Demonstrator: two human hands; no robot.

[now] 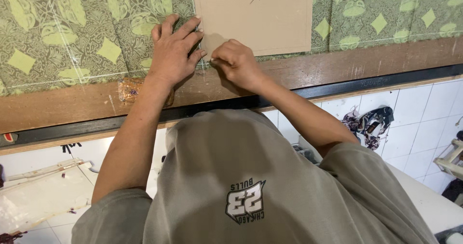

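The left hand (pixel 171 53) lies flat with spread fingers on the green patterned fabric (pixel 72 32), its fingertips touching the left edge of the brown cardboard template (pixel 260 20) that lies on the cloth at the near side of the wooden table (pixel 376 63). The right hand (pixel 236 63) is closed in a narrow pinch at the lower left corner of the template, holding something small and whitish, perhaps a piece of chalk, but I cannot tell exactly what it is. Thin white lines are drawn on the fabric, and a small clear packet (pixel 129 87) lies on the table edge just beside the left wrist.
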